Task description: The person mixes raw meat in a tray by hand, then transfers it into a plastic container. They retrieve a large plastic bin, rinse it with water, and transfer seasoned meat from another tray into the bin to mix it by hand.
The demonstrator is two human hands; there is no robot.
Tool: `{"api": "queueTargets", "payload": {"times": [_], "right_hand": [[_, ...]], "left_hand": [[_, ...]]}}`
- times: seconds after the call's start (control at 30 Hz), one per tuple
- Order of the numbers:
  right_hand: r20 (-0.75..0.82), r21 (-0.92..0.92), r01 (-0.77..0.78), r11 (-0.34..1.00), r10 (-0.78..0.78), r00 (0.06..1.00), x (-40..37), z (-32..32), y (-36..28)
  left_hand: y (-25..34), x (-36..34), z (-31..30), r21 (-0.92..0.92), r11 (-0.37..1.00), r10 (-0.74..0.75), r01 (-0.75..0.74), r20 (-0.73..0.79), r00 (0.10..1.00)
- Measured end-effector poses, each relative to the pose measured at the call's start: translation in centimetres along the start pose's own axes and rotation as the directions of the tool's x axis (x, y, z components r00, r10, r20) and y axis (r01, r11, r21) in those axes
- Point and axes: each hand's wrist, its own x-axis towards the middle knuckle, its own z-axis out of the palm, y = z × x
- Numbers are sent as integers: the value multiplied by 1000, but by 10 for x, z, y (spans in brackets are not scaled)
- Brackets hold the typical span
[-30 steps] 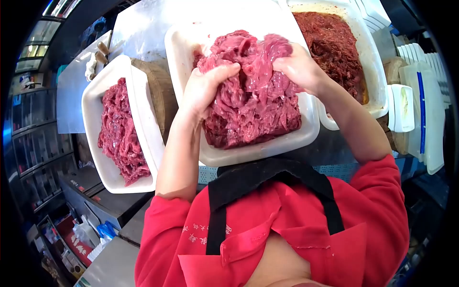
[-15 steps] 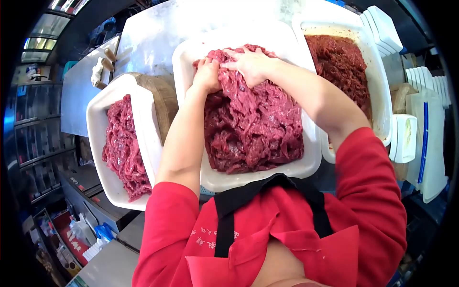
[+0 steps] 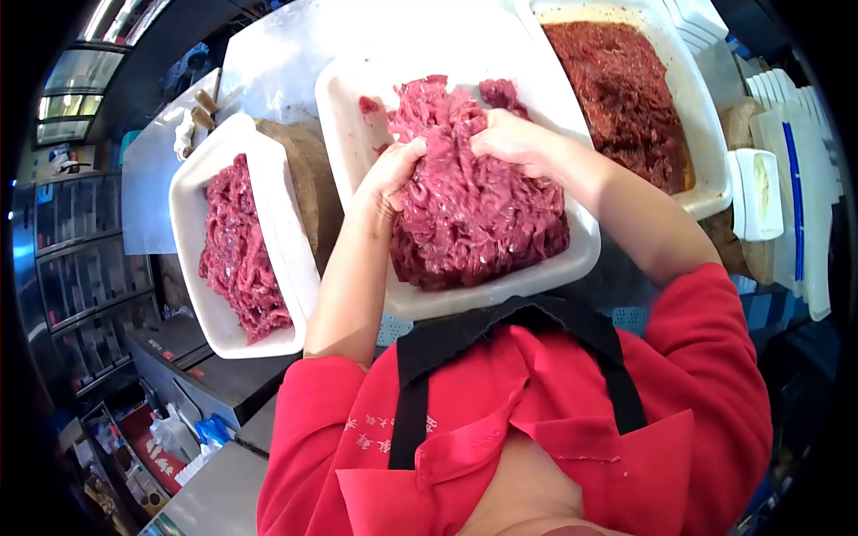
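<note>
Strips of raw red meat [image 3: 483,228] are heaped in a deep white tub [image 3: 344,116] in front of me. My left hand [image 3: 398,171] grips the heap's left side, its thumb on top and its fingers partly buried. From the right, my right hand [image 3: 514,143] clasps the same heap, most of its fingers hidden in the meat. Between the two hands a clump of strips [image 3: 438,112] bulges up. A few scraps [image 3: 369,105] stick to the tub's bare far-left floor, and a small dark piece [image 3: 500,92] lies beyond my right hand.
At the left stands a white tub [image 3: 188,192] with more raw meat [image 3: 241,250], beside a round wooden block [image 3: 308,174]. On the right, another white tub [image 3: 710,125] holds darker, sauced meat [image 3: 617,98]. A small white dish [image 3: 758,196] and stacked white lids [image 3: 786,94] are further right.
Both hands have drawn the far part of the meat toward me, gathering it into a taller heap. The tub's far floor now shows. The view has shifted slightly.
</note>
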Motion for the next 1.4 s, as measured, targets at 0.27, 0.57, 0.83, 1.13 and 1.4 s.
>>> {"api": "queueTargets", "payload": {"times": [0.27, 0.57, 0.83, 1.13, 1.4], "right_hand": [[-33, -670, 394, 628, -556, 830, -83, 1, 8], [171, -985, 170, -24, -70, 983, 2, -22, -8], [-191, -974, -154, 168, -235, 953, 98, -39, -14], [-94, -91, -94, 991, 85, 992, 13, 5, 4], [-292, -354, 373, 857, -480, 827, -35, 22, -24]], "left_hand": [[-5, -77, 50, 649, 717, 376, -255, -52, 925], [5, -9, 11, 867, -492, 404, 85, 140, 904], [43, 102, -46, 779, -627, 432, -7, 355, 829], [1, 19, 10, 144, 985, -83, 100, -119, 989], [20, -61, 65, 301, 924, 306, -237, -209, 929]]}}
